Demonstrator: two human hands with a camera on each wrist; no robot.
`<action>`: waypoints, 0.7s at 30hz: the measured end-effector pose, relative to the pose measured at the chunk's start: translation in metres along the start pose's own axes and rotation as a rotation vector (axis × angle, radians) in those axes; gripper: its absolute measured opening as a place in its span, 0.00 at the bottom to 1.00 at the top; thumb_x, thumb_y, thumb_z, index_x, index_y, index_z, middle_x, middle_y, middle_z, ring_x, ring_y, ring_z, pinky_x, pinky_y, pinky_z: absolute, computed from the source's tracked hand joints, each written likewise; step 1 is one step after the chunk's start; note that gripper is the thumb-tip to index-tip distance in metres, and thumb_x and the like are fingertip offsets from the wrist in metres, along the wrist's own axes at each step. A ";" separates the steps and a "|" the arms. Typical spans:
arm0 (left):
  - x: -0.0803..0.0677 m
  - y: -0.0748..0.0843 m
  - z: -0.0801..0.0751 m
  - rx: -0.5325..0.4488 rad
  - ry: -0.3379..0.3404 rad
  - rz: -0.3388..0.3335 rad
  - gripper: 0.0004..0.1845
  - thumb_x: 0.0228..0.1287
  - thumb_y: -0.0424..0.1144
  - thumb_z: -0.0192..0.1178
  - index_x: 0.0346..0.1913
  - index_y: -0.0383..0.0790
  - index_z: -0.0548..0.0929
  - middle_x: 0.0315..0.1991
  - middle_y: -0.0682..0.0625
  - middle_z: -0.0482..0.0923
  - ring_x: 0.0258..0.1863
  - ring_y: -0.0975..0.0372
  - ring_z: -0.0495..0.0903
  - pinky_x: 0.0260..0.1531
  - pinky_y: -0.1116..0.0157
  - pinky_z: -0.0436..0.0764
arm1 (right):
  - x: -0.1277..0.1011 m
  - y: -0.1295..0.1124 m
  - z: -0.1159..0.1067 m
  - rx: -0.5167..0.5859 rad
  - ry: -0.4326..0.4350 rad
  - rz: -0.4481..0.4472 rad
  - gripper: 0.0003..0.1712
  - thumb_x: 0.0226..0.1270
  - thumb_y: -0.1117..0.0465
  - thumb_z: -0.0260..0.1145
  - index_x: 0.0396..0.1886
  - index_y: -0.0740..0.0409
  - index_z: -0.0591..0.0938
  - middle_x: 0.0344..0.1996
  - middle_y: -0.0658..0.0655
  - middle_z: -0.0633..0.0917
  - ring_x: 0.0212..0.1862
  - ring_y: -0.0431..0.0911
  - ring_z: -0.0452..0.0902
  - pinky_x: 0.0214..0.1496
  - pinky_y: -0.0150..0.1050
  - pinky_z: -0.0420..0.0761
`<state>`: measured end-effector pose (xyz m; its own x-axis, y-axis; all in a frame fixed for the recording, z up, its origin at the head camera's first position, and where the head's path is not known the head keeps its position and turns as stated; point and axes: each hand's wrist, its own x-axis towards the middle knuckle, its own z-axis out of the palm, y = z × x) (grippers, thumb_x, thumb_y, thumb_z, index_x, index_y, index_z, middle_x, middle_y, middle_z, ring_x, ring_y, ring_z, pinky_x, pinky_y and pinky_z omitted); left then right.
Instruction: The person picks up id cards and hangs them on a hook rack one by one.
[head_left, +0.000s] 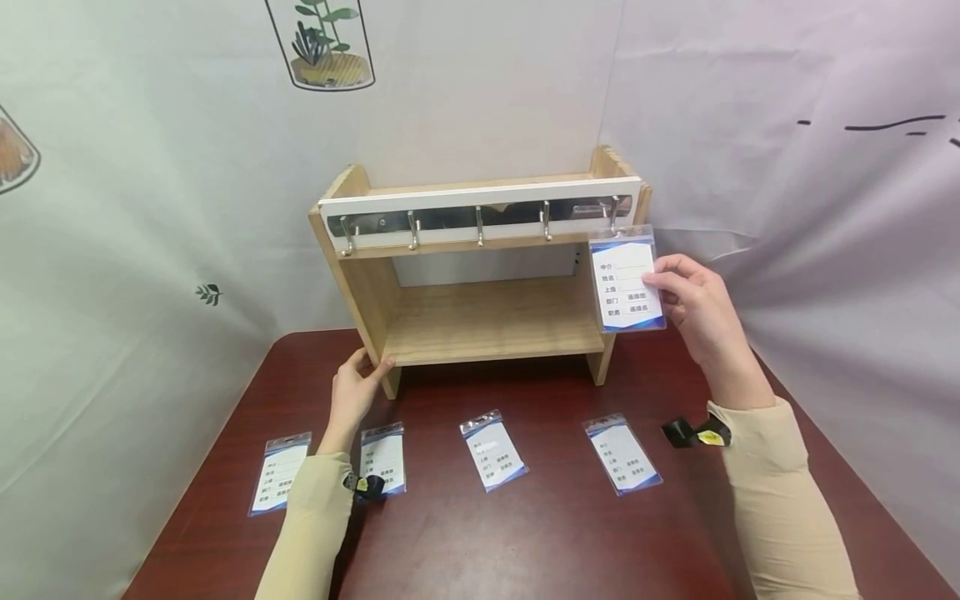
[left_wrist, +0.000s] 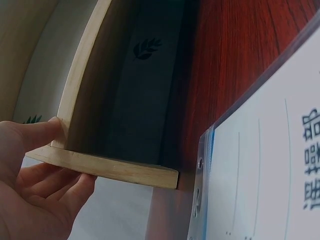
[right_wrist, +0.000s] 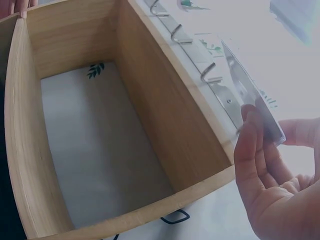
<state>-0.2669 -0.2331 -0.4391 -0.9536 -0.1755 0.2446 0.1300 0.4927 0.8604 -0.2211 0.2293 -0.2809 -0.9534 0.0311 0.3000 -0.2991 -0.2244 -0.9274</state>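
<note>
Standing on a dark red table (head_left: pixel 525 533), white curtains (head_left: pixel 112 250) behind.

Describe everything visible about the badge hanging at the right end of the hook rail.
The clear plastic badge holder with a white card hangs upright from the rightmost metal hook of the light wooden shelf rack. The card shows rows of dark printed characters and a blue band along its bottom edge, and the sleeve is glossy. The right hand pinches its right edge with thumb and fingers. Its lower part covers the rack's right side panel.
</note>
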 end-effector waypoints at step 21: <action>0.000 0.002 -0.001 0.006 -0.002 -0.011 0.28 0.69 0.45 0.66 0.65 0.31 0.76 0.57 0.34 0.80 0.56 0.47 0.81 0.57 0.50 0.78 | 0.003 0.007 0.001 0.021 0.023 0.016 0.07 0.68 0.71 0.64 0.31 0.57 0.80 0.25 0.52 0.85 0.28 0.40 0.82 0.31 0.30 0.82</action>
<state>-0.2661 -0.2325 -0.4367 -0.9554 -0.1796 0.2342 0.1176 0.4962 0.8602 -0.2258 0.2265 -0.2863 -0.9588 0.0494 0.2797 -0.2831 -0.2454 -0.9272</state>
